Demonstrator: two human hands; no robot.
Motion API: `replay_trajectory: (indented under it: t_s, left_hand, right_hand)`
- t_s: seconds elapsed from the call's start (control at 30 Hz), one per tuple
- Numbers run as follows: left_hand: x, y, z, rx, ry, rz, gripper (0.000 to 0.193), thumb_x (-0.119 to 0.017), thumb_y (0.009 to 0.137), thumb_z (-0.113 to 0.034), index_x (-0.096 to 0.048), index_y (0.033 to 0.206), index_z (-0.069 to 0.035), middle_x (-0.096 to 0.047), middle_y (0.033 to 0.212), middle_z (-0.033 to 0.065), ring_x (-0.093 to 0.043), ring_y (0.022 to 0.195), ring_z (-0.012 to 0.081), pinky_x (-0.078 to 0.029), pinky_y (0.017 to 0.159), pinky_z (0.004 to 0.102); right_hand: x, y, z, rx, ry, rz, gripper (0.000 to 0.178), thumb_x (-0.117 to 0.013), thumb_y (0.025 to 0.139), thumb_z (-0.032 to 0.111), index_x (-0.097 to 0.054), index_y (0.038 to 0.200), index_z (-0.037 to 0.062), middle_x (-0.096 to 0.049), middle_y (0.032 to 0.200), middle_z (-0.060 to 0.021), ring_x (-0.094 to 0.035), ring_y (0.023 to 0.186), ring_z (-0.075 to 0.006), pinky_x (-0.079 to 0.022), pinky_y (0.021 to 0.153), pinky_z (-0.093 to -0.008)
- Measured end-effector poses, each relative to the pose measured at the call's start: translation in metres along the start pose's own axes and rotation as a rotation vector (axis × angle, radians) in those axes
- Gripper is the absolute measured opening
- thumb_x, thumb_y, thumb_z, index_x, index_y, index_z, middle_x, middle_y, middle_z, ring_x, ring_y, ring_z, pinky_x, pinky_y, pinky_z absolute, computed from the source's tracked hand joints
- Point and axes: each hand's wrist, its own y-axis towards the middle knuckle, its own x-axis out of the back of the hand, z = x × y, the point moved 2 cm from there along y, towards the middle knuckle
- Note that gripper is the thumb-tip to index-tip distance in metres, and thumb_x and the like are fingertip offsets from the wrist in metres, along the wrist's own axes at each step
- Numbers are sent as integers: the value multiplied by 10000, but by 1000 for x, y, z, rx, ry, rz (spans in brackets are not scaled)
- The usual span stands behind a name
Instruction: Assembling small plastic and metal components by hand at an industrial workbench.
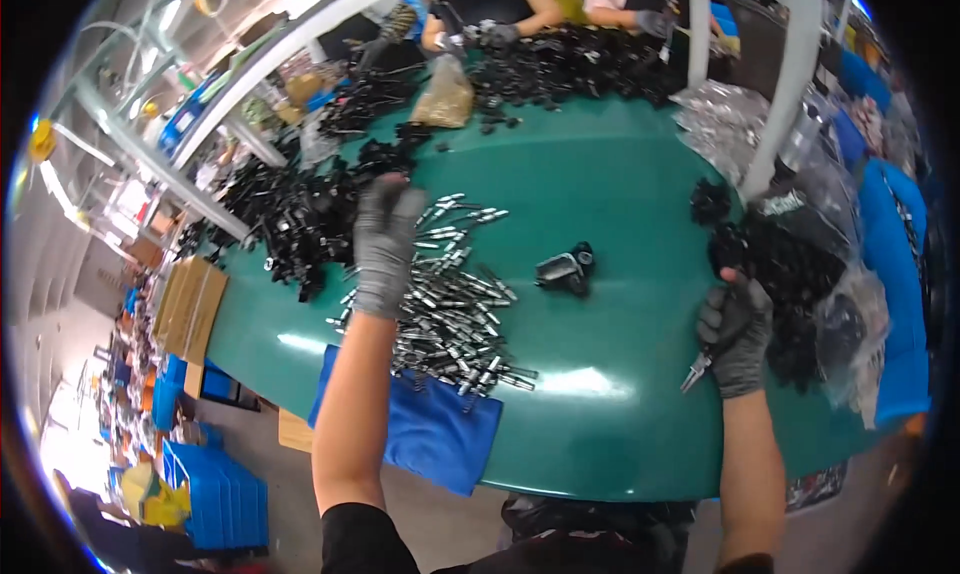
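My left hand (388,239), in a grey glove, is over the near edge of a pile of black parts (300,209). Its fingers are blurred, so what they do is unclear. Just right of that wrist lies a heap of slim silver metal pins (455,319). At the table's right, my gloved right hand (738,329) is closed around a tool with a silver pointed tip (694,373); the fist hides its handle, and I cannot make out its kind. Between my hands, a black part with a silver face (567,270) rests alone on the green table (600,184).
A blue cloth (440,439) hangs over the near edge under the pins. More black parts (580,64) line the far side, where two people in gloves work. Clear plastic bags (850,324) and black pieces (790,274) crowd the right. Pale frame posts (785,94) rise beside the table.
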Motion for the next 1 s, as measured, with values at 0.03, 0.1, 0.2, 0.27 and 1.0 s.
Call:
replay_trajectory:
  t_s: [0.03, 0.1, 0.2, 0.27, 1.0]
  left_hand:
    - [-36, -20, -8, -81, -68, 233, 427, -725, 873, -92, -534, 1254, -106, -617, 1129, 58, -589, 1037, 160, -502, 896, 313]
    - [-102, -56, -16, -187, 605, 480, 622, -746, 830, -388, -522, 1320, -76, -569, 1266, 193, -547, 1199, 320, -415, 1052, 420]
    - [-155, -85, -18, -124, 945, 653, 716, -799, 758, -337, -504, 1356, -76, -535, 1341, 185, -527, 1227, 331, -435, 1039, 399]
    - [-165, -99, -6, -167, 912, 623, 654, -755, 756, -327, -521, 1316, -84, -515, 1346, 209, -520, 1208, 358, -446, 1004, 422]
    - [-175, -254, -34, -407, 163, 1200, 651, -640, 797, -324, -466, 1328, 10, -495, 1270, 262, -507, 1113, 413, -339, 1020, 532]
  right_hand:
    - [-6, -2, 0, -10, 18, 36, 494, -636, 884, 456, -590, 1167, 54, -588, 848, -112, -541, 640, -185, -435, 482, -294]
    - [-2, -2, -1, -21, 44, 38, 497, -637, 884, 458, -586, 1167, 53, -588, 850, -116, -545, 641, -184, -439, 482, -294]
    - [8, 0, -6, -66, 75, 129, 432, -572, 928, 435, -594, 1202, 103, -591, 877, -89, -557, 660, -188, -442, 501, -295]
    - [4, -4, -8, -83, 23, 97, 428, -565, 931, 431, -591, 1208, 105, -591, 881, -91, -554, 657, -185, -442, 501, -297]
    - [-189, 91, -190, -241, -2352, 756, 266, -580, 790, 220, -692, 985, 80, -695, 929, -185, -674, 876, -339, -528, 799, -451]
